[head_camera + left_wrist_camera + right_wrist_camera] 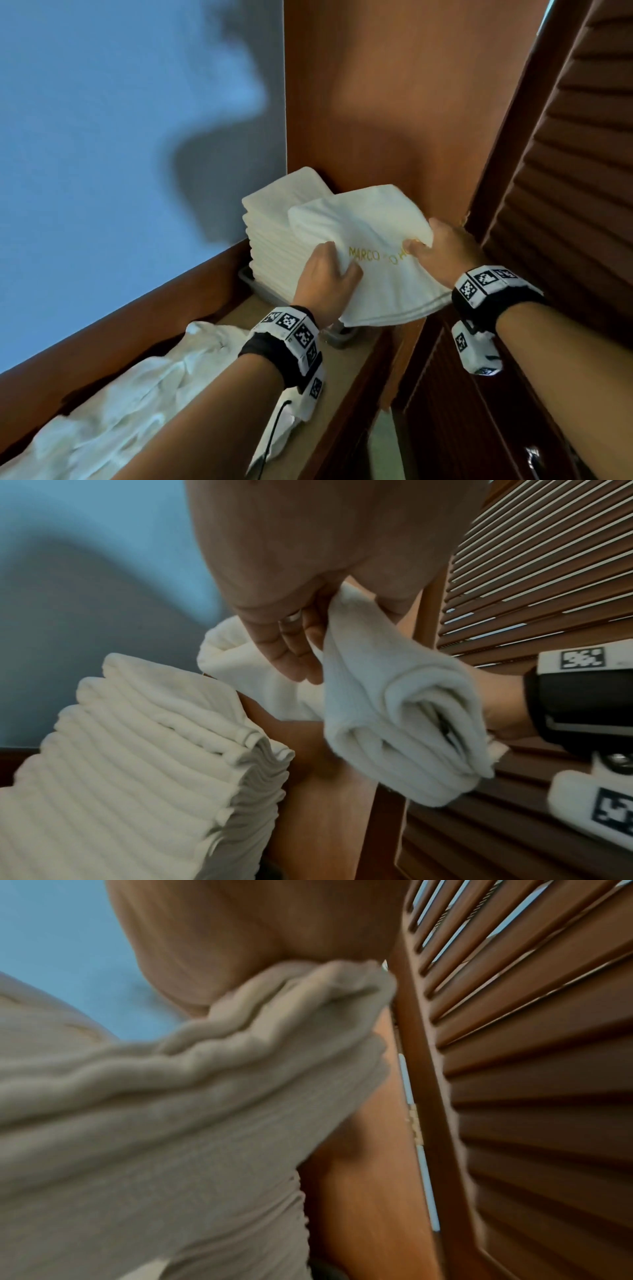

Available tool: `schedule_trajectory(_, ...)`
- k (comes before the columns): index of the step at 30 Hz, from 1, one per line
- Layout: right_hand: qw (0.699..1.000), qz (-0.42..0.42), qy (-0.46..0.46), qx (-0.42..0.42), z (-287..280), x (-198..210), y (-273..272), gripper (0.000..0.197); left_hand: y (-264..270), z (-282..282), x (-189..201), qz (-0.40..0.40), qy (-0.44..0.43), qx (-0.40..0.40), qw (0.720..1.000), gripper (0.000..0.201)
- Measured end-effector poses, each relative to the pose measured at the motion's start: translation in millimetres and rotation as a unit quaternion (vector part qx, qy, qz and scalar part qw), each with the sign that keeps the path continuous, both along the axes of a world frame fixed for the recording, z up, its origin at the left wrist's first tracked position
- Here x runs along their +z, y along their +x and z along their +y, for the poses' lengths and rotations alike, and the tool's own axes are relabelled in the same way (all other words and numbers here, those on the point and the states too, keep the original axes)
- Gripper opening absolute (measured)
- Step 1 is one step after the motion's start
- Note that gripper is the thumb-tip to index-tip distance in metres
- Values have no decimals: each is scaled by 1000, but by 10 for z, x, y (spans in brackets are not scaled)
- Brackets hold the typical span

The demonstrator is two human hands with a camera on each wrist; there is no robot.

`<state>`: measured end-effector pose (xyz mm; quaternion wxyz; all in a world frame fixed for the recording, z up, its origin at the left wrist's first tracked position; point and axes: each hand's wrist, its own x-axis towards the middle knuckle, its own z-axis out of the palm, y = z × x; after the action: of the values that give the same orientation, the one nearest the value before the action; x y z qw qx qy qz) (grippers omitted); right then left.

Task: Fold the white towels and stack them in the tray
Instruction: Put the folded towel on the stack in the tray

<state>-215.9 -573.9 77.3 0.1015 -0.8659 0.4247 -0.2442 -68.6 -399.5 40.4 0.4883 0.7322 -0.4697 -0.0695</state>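
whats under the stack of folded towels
A grey tray sits under the stack of folded towels; only its rim shows. Its floor is covered.

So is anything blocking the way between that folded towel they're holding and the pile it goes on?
Nothing visible does. Both hands, left hand and right hand, hold the folded towel beside the stack, whose top is bare.

The folded towel (370, 253) is white with gold lettering, the stacked towels (277, 240) plain white, the tray (250, 281) grey, the wall (120, 137) pale blue, the louvred door (565, 171) dark brown, and the wristbands (291, 339) black with black-and-white square markers.
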Motion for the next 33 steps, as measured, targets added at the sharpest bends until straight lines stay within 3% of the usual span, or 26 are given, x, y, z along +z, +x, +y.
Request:
schedule_trajectory(7,991,-78,-32,108,-1271,196,986,35,442,-991,150,-9,-72,90,993,18)
schedule_trajectory(12,975,-117,-33,186,-1799,389,1767,38,891,-1404,256,5,-130,160,979,19)
schedule_trajectory(16,959,-146,47,239,-2019,235,2272,30,1200,-1567,78,164,-172,209,949,17)
schedule_trajectory(19,962,-8,140,236,-2259,-269,2466,41,1277,-1583,-289,320,-75,220,918,38)
schedule_trajectory(21,957,63,172,226,-2358,-562,2490,37,1327,-1522,-419,405,-61,206,889,35)
schedule_trajectory(22,957,54,184,217,-2380,-633,2488,35,1373,-1490,-427,434,-70,203,875,29)
schedule_trajectory(28,961,-38,183,206,-2427,-449,2485,25,1417,-1559,-222,463,-115,211,853,25)
schedule_trajectory(30,960,-18,181,212,-2481,-434,2435,25,1356,-1595,-228,483,-112,219,841,22)
schedule_trajectory(33,958,54,189,210,-2554,-520,2342,28,1341,-1582,-306,488,-66,217,843,31)
